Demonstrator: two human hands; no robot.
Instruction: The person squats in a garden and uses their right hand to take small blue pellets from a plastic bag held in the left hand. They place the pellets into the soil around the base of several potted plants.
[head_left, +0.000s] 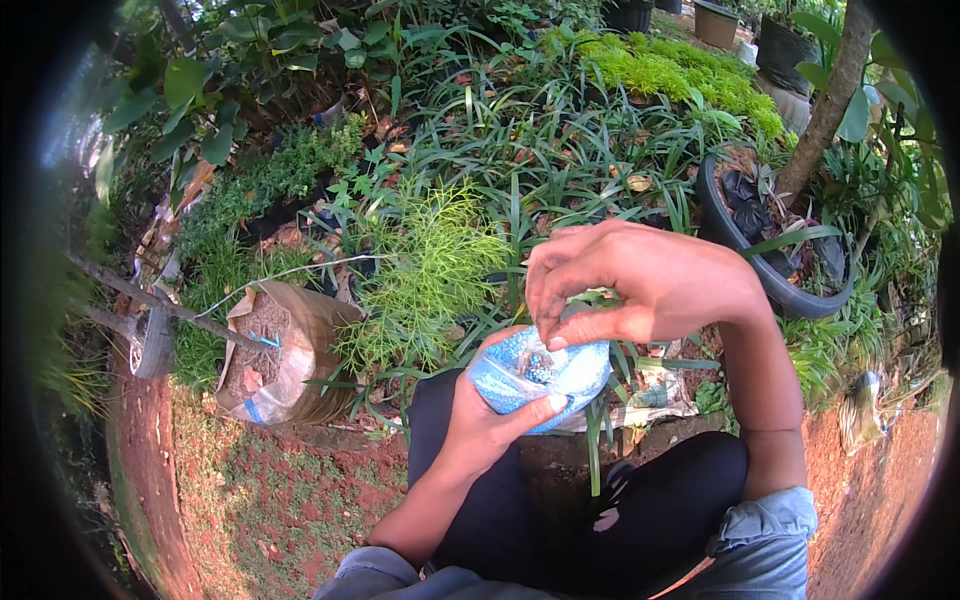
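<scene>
A clear plastic bag of blue granules (589, 379) sits in my left hand (484, 424), which cups it from below, with the thumb along its near side. White folds surround the bag's opening, and loose blue granules show inside. Just above that opening, my right hand (645, 277) is bent down at the wrist. Its thumb and fingertips come together by the bag's far rim; whether granules are pinched between them cannot be seen. Both hands are over the gap between my dark-trousered knees (660, 495), in front of the planted bed.
Strap-leaved plants (480, 142) fill the bed ahead. A feathery green plant (435, 262) rises left of the bag. Further left stands a soil-filled sack (322, 375) with a thin trunk. A round black pot (799, 300) holds a tree at right. Reddish soil (300, 495) lies nearby.
</scene>
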